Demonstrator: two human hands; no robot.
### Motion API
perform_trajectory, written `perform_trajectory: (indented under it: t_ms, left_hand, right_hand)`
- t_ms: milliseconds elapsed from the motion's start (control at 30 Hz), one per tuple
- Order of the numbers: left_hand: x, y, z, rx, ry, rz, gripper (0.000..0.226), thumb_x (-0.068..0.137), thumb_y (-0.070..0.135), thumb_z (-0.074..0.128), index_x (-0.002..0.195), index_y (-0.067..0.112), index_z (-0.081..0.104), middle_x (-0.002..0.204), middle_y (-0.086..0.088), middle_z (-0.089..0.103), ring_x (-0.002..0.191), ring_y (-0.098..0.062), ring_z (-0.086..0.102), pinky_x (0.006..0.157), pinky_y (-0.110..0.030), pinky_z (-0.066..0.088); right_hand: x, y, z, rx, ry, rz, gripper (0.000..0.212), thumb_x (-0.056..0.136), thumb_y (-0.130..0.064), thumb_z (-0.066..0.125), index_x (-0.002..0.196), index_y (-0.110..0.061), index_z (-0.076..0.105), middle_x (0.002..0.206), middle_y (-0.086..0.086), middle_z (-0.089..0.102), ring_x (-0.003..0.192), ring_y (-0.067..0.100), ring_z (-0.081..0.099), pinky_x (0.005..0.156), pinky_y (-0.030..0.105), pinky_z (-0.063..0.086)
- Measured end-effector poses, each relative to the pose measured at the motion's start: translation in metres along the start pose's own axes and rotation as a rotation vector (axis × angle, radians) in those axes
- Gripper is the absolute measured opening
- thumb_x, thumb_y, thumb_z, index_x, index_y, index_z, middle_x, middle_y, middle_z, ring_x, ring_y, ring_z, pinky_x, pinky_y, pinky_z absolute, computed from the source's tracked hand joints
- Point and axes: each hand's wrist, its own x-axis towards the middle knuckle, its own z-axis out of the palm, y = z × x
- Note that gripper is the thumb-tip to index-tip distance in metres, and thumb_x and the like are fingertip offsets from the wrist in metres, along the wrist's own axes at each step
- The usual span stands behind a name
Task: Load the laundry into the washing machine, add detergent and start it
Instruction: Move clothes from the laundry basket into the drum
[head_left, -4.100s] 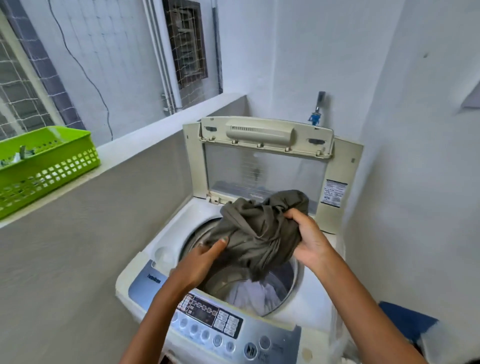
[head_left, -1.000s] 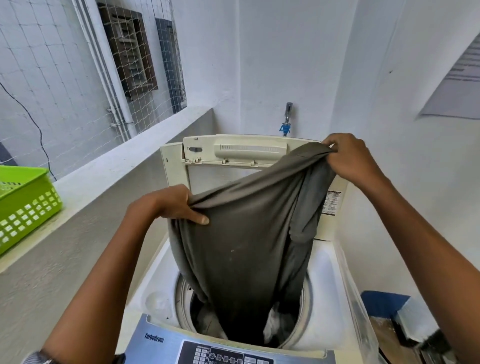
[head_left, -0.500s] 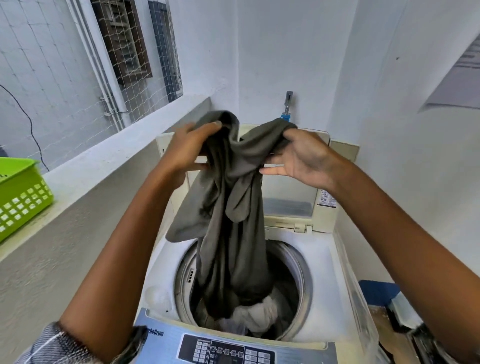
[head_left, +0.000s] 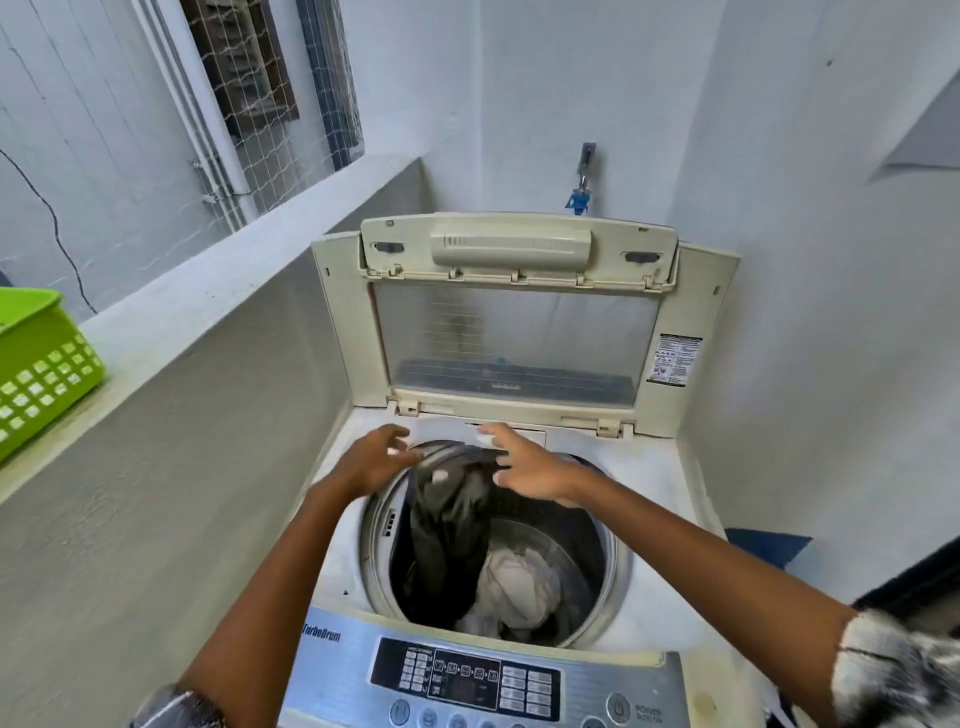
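1. Reaching over the back rim of the drum (head_left: 374, 525), both hands hover with fingers spread and loose, gripping nothing.
2. Left hand (head_left: 376, 460) hangs above the left rear edge of the opening, blurred; right hand (head_left: 524, 465) hangs above the rear middle, fingers pointing left.
3. Between and just below the hands, an olive garment (head_left: 449, 525) drapes from the rear of the opening down into the drum; whether any fingertip touches it cannot be told.
4. White laundry (head_left: 519, 577) lies at the drum bottom, beside the garment's lower end.
5. Washer (head_left: 649, 488) stands in a corner with its lid (head_left: 514, 332) raised upright against the back wall.
6. Control panel (head_left: 467, 680) faces the person at the near edge.
7. Blue tap (head_left: 579, 200) sits on the wall behind the lid.
8. Green basket (head_left: 41, 364) rests on the ledge (head_left: 208, 296) at far left, well apart from the washer.
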Motion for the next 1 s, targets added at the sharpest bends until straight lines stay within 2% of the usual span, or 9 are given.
perform_trajectory:
  t_ms: [167,267,400,500,567,700,867,933,1000]
  left_hand:
    - [-0.009,-0.020,0.027,-0.136,-0.011,-0.026,0.032,0.091,0.025,0.060,0.121,0.014,0.057,0.119,-0.010,0.061,0.101,-0.020,0.058,0.086,-0.029,0.045]
    - [-0.011,-0.012,0.045,-0.205,-0.059,0.004,0.021,0.091,0.025,0.060,0.111,0.017,0.060,0.107,-0.008,0.065,0.092,-0.022,0.064,0.088,-0.035,0.051]
    - [-0.014,0.012,0.080,-0.220,-0.135,0.089,0.012,0.091,0.025,0.061,0.102,0.023,0.064,0.099,-0.005,0.069,0.094,-0.020,0.065,0.093,-0.044,0.051]
    - [-0.019,0.047,0.113,-0.226,-0.200,0.190,0.009,0.090,0.025,0.061,0.097,0.031,0.064,0.094,0.002,0.070,0.086,-0.014,0.065,0.088,-0.041,0.053]
    - [-0.025,0.077,0.138,-0.243,-0.258,0.265,0.013,0.092,0.021,0.059,0.094,0.033,0.062,0.090,0.004,0.069,0.078,-0.012,0.063,0.081,-0.036,0.055]
    - [-0.036,0.130,0.190,-0.286,-0.368,0.365,0.013,0.093,0.022,0.057,0.104,0.028,0.062,0.098,-0.004,0.069,0.081,-0.017,0.066,0.081,-0.036,0.054]
    - [-0.049,0.195,0.275,-0.258,-0.583,0.440,0.017,0.093,0.025,0.056,0.104,0.038,0.060,0.093,0.006,0.063,0.067,-0.004,0.059,0.076,-0.031,0.053]
    - [-0.053,0.218,0.312,-0.186,-0.678,0.464,0.020,0.094,0.025,0.053,0.113,0.029,0.060,0.098,0.007,0.062,0.073,0.000,0.058,0.075,-0.022,0.049]
    - [-0.057,0.235,0.351,-0.087,-0.783,0.473,0.025,0.096,0.026,0.049,0.119,0.022,0.058,0.108,0.002,0.063,0.084,-0.006,0.058,0.078,-0.022,0.045]
  right_hand:
    - [-0.007,0.020,0.002,0.006,0.013,0.047,0.051,0.093,0.004,0.043,0.140,-0.017,0.037,0.150,0.010,0.032,0.135,0.023,0.036,0.102,0.030,0.037]
    - [-0.015,0.028,0.000,0.026,0.049,0.049,0.043,0.093,0.000,0.044,0.133,-0.015,0.047,0.140,0.012,0.045,0.121,0.018,0.047,0.096,0.027,0.041]
    - [-0.039,0.045,-0.007,0.044,0.142,0.002,0.032,0.093,-0.003,0.047,0.121,-0.010,0.058,0.121,0.012,0.060,0.102,0.011,0.055,0.080,0.010,0.043]
    - [-0.068,0.067,-0.022,0.085,0.221,-0.022,0.023,0.094,-0.011,0.050,0.112,-0.014,0.064,0.107,0.001,0.065,0.099,0.007,0.060,0.087,0.015,0.046]
    - [-0.092,0.086,-0.037,0.119,0.297,-0.025,0.019,0.095,-0.013,0.052,0.106,-0.017,0.067,0.100,-0.006,0.065,0.095,0.003,0.060,0.083,0.015,0.046]
    - [-0.142,0.124,-0.063,0.247,0.507,0.035,0.016,0.093,-0.013,0.056,0.101,-0.015,0.069,0.096,-0.004,0.068,0.083,-0.004,0.061,0.072,0.012,0.045]
    - [-0.211,0.203,-0.088,0.454,0.718,0.162,0.019,0.093,-0.005,0.052,0.099,-0.012,0.068,0.094,0.002,0.070,0.085,0.009,0.067,0.072,0.016,0.053]
    - [-0.229,0.245,-0.093,0.528,0.774,0.250,0.020,0.094,-0.003,0.049,0.101,-0.009,0.067,0.094,0.005,0.069,0.083,0.011,0.066,0.069,0.016,0.052]
    - [-0.240,0.289,-0.091,0.604,0.803,0.342,0.020,0.094,-0.003,0.048,0.099,-0.008,0.067,0.090,0.008,0.069,0.078,0.010,0.064,0.063,0.014,0.050]
